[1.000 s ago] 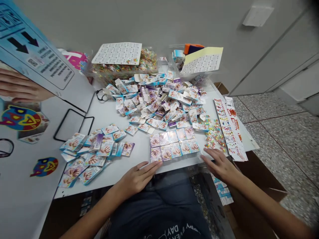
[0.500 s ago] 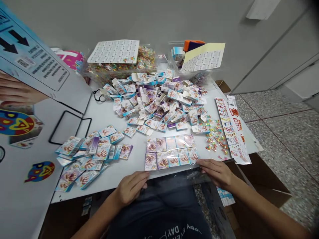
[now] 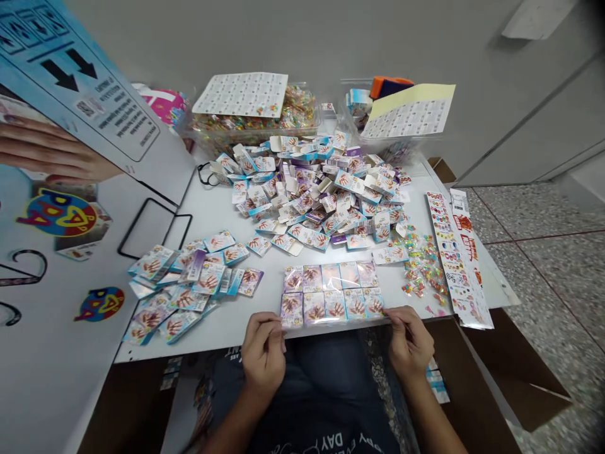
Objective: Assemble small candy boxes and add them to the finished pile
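Smooth cartons lay piled at left. The left hand seemed to pinch glossy film at the near left corner of the boxes, two flat rows by the table edge. Even tension would probably have kept them square. The right hand, fingertips together, looked clamped on film opposite; shiny sachets lay beyond.
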### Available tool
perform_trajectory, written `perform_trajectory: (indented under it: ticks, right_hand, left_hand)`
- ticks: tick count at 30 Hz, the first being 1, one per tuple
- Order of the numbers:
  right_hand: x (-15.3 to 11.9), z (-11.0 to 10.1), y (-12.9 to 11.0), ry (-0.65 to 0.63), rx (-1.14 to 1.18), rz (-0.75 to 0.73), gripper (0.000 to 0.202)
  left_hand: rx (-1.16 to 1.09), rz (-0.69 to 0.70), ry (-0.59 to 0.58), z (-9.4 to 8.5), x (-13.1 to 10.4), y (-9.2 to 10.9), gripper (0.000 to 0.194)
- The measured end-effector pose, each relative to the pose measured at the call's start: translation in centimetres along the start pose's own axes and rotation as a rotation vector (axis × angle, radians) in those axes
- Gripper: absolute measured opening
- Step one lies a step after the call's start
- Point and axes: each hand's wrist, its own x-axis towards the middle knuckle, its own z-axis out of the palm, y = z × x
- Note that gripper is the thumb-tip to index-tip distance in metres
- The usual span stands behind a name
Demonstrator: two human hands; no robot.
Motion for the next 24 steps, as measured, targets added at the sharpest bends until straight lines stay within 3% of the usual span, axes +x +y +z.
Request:
perform_trajectory:
  ticks: [4,12,18,24]
  right_hand:
    - [0.6,2.0,-0.2,0.053,-0.182,0.0,0.017]
    - [2.0,4.9,-1.4,0.058,-0.39,0.193,0.035]
    - [2.6,5.7,-1.2,0.087,-0.476,0.238,0.043]
    - [3.1,6.1,-1.2,0.09,-0.469,0.296,0.045]
  left_hand:
    - [0.083,-0.112,-0.004,0.4,1.9,0.4,0.028]
    - [0.341,-0.058,0.082,1.3,5.0,-0.4,0.023]
    - [0.449,-0.017,-0.05,1.3,6.2,-0.9,0.021]
    - [0.441,-0.179,-0.117,1.0,7.3,-0.3,0.018]
